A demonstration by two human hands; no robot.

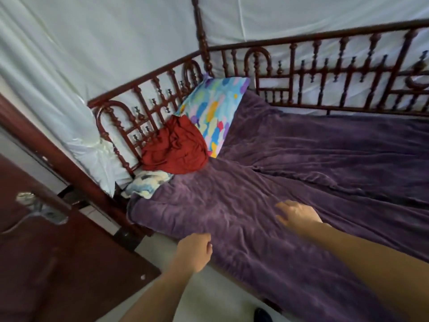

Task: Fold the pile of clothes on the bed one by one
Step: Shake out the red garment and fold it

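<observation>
1. Clothes pile (176,147): crumpled red fabric at the bed's far-left corner, leaning vs. the carved wooden rail (348,73) & overlapping the lower end of the multicolour pillow (216,112).
2. Pale blue/cream cloth (148,184) pokes out from under the red fabric, at the bed's left edge.
3. Purple blanket (301,159) covers the rest of the bed, wrinkled.
4. L hand (193,251): at the bed's near edge, fingers loosely curled under, holding nothing.
5. R hand (298,213): over the blanket by the near edge, fingers straight & slightly spread, blurred; touching or just above, can't tell.
6. Both hands well apart from the pile.
7. Dark door (46,263) w/ metal handle (34,208) stands left of the bed.
</observation>
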